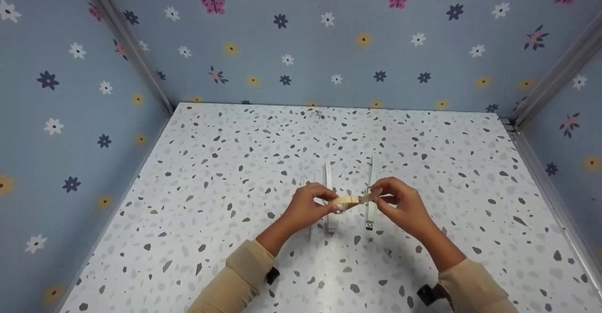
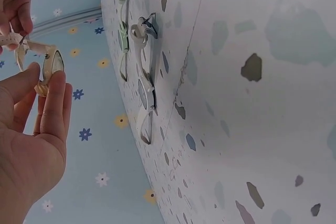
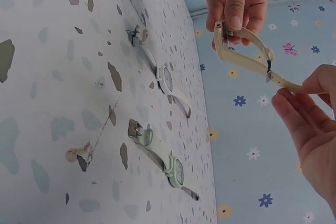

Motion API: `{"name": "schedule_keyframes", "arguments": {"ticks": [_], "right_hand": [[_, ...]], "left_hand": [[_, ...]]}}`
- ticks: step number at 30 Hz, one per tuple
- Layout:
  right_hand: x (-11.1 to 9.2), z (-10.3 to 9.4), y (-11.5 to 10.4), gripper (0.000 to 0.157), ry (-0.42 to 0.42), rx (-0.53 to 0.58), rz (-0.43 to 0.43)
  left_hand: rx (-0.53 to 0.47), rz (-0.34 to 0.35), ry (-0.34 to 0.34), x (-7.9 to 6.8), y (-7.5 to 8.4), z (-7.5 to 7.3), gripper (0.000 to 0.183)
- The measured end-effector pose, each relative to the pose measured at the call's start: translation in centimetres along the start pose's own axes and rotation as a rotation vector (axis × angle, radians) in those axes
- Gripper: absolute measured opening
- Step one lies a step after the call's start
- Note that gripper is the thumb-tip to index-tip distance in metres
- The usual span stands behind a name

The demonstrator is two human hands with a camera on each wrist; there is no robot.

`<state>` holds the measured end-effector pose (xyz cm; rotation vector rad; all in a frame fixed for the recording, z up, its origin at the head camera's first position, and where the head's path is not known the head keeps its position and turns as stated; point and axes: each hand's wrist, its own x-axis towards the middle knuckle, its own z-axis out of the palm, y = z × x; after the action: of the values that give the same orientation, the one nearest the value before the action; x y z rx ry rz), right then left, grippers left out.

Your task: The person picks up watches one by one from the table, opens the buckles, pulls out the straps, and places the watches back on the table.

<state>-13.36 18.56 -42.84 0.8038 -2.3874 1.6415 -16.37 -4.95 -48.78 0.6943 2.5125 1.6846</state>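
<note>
A cream wristwatch (image 1: pixel 348 200) is held up above the table between both hands. My left hand (image 1: pixel 305 205) pinches it at the case, with the dial (image 2: pixel 58 64) facing away from the palm in the left wrist view. My right hand (image 1: pixel 402 205) pinches the free end of the strap (image 3: pixel 286 83), which runs through the metal buckle (image 3: pixel 269 72) and forms a loop. Below the hands lie a white wristwatch (image 3: pixel 165 80) and, to its right in the head view, a pale green wristwatch (image 3: pixel 177 171).
The speckled white table (image 1: pixel 235 162) carries both lying watches, set roughly parallel. Blue panels with flowers and butterflies (image 1: pixel 320 45) enclose the back and sides, with metal posts (image 1: pixel 136 50) at the corners. A crack-like line (image 2: pixel 189 51) crosses the tabletop.
</note>
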Motion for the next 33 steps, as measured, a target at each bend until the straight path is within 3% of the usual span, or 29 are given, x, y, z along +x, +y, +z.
{"name": "schedule_keyframes", "arguments": {"ticks": [8, 15, 21, 29, 33], "right_hand": [[-0.2, 0.2, 0.4, 0.018, 0.016, 0.088, 0.031], [-0.4, 0.1, 0.9, 0.021, 0.04, 0.273, 0.074], [-0.5, -0.1, 2.0, 0.023, 0.129, 0.42, 0.152], [-0.5, 0.0, 3.0, 0.025, 0.197, 0.63, 0.196], [-0.4, 0.1, 3.0, 0.021, 0.207, 0.714, 0.221]], "left_hand": [[0.021, -0.007, 0.001, -0.2, -0.2, 0.2, 0.017], [0.019, -0.006, 0.002, -0.3, 0.0, 0.2, 0.014], [-0.003, -0.008, -0.002, -0.3, 0.2, 0.3, 0.015], [-0.041, 0.024, -0.041, -1.3, 3.6, -0.4, 0.017], [-0.058, 0.043, -0.058, -1.5, 3.9, -0.4, 0.017]]}}
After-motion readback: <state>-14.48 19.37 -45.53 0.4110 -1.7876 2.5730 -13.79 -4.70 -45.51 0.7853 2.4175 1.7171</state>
